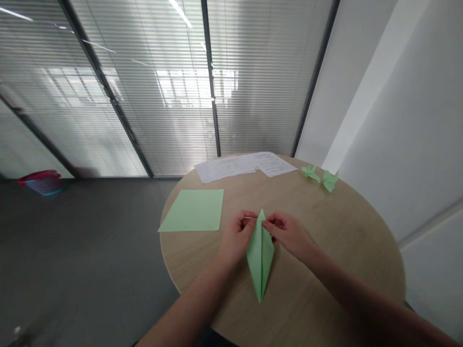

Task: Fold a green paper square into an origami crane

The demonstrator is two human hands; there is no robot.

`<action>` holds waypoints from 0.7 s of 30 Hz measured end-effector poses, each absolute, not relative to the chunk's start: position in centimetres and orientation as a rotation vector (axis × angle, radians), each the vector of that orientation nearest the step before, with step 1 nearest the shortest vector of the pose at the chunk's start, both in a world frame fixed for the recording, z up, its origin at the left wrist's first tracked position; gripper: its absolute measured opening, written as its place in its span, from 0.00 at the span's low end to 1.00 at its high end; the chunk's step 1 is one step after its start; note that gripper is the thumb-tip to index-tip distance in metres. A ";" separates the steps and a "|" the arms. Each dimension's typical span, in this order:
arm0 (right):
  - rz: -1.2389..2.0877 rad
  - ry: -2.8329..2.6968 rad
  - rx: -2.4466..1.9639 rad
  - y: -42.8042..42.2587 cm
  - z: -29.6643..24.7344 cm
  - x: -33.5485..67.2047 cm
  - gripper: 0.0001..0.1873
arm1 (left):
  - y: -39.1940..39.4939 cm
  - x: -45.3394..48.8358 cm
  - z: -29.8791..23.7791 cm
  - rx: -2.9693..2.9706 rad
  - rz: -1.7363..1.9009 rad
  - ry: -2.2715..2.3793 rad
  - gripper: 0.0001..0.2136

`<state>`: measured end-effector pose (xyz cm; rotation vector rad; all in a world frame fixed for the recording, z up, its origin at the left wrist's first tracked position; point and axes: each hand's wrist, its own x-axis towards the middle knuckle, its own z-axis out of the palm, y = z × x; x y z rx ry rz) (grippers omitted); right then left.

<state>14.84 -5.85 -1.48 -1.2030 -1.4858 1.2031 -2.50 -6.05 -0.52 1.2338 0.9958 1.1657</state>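
Note:
A folded green paper shape, long and pointed at both ends, lies on the round wooden table in front of me. My left hand pinches its far tip from the left side. My right hand pinches the same tip from the right. Both hands have their fingers closed on the paper near its upper point.
A flat green paper square lies to the left on the table. White printed sheets lie at the far edge. Two folded green paper figures stand at the far right. A pink and blue basket sits on the floor by the glass wall.

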 end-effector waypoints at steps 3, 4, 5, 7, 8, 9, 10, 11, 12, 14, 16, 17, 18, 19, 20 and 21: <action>1.231 -1.418 -1.204 -6.1 -1.3 14.7 0.13 | -6.0 -2.5 -0.3 1.241 1.154 0.981 0.14; 1.232 -1.400 -1.196 -6.1 -1.2 14.7 0.13 | -6.0 -2.5 -0.3 1.230 1.151 0.973 0.15; 1.229 -1.385 -1.187 -6.2 -1.1 14.7 0.13 | -6.0 -2.5 -0.3 1.216 1.145 0.966 0.16; 1.218 -1.367 -1.173 -6.3 -1.0 14.7 0.13 | -5.9 -2.4 -0.3 1.187 1.129 0.963 0.17; 1.216 -1.363 -1.167 -6.3 -0.9 14.7 0.13 | -5.8 -2.4 -0.3 1.173 1.124 0.967 0.18; 1.218 -1.364 -1.163 -6.3 -0.9 14.7 0.13 | -5.8 -2.4 -0.3 1.162 1.121 0.972 0.19; 1.223 -1.370 -1.159 -6.3 -0.8 14.7 0.13 | -5.7 -2.4 -0.2 1.156 1.119 0.977 0.19; 1.226 -1.375 -1.157 -6.3 -0.8 14.7 0.12 | -5.7 -2.5 -0.2 1.156 1.118 0.980 0.19; 1.223 -1.380 -1.157 -6.3 -0.8 14.8 0.12 | -5.7 -2.5 -0.2 1.163 1.121 0.983 0.19; 1.214 -1.381 -1.168 -6.3 -0.8 14.8 0.12 | -5.7 -2.4 -0.2 1.193 1.126 0.996 0.19; 1.224 -1.356 -1.175 -6.3 -0.8 14.7 0.12 | -5.8 -2.4 -0.3 1.236 1.151 1.019 0.18; 1.243 -1.338 -1.173 -6.3 -0.8 14.7 0.13 | -5.8 -2.4 -0.4 1.262 1.165 1.035 0.17; 1.270 -1.322 -1.169 -6.3 -0.8 14.7 0.14 | -5.9 -2.4 -0.4 1.290 1.177 1.053 0.16; 1.298 -1.310 -1.163 -6.3 -0.8 14.6 0.15 | -6.0 -2.4 -0.4 1.319 1.187 1.073 0.14; 1.324 -1.306 -1.158 -6.3 -0.8 14.6 0.16 | -6.1 -2.3 -0.4 1.349 1.193 1.093 0.13; 1.343 -1.307 -1.155 -6.3 -0.8 14.6 0.15 | -6.2 -2.3 -0.4 1.376 1.194 1.110 0.12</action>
